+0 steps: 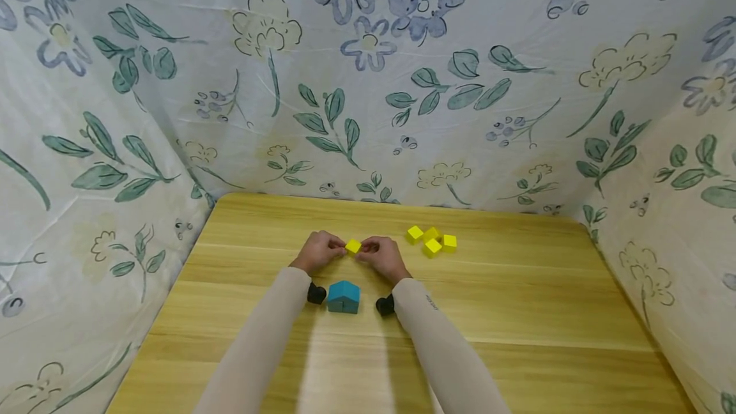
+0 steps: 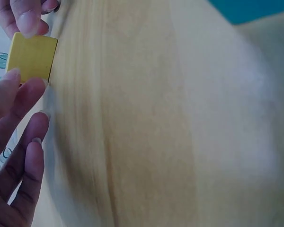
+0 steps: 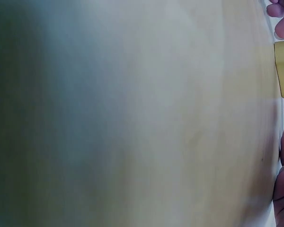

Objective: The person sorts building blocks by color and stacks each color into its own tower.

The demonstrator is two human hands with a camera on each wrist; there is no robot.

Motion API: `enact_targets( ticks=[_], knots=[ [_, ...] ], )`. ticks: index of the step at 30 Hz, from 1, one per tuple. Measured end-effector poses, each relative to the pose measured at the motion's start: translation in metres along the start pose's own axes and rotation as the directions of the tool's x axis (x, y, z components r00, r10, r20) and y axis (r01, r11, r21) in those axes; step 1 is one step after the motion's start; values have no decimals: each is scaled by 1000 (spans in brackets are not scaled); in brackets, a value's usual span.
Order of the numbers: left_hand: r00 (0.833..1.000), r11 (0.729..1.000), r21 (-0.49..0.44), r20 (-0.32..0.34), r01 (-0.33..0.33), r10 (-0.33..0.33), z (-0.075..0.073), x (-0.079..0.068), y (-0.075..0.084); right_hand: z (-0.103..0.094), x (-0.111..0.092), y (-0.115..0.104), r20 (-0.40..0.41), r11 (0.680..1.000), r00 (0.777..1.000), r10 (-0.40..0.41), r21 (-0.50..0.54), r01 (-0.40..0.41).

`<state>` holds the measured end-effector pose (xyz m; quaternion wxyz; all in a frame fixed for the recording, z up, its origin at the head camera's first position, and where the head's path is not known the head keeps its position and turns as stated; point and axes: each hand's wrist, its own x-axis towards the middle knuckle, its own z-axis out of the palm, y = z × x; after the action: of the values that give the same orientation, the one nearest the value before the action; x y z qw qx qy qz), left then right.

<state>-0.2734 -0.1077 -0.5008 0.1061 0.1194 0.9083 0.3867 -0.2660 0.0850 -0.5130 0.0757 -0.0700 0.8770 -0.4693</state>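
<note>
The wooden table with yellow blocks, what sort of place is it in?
Probably an indoor play corner: flowery cloth lines three sides of the wooden table, and yellow blocks sit on it.

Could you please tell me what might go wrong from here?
The yellow cube pinched between the left hand and right hand could slip. Black wrist devices flank the blue house-shaped piece and might knock it if pulled back. The right hand might bump the four yellow cubes nearby.
</note>
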Motion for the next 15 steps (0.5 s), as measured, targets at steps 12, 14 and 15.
enact_targets(
  ticks=[12,14,15],
  knots=[
    [1000,999,32,-21,-20,21,0,-3,1,1,-2,-4,20,1000,1000,-10,-9,11],
    [999,999,42,-22,-24,25,-1,-4,1,1,-2,-4,23,1000,1000,-16,-10,17],
    [999,999,47,-21,-26,27,-1,-4,2,1,-2,-4,24,1000,1000,-17,-13,17]
  ],
)
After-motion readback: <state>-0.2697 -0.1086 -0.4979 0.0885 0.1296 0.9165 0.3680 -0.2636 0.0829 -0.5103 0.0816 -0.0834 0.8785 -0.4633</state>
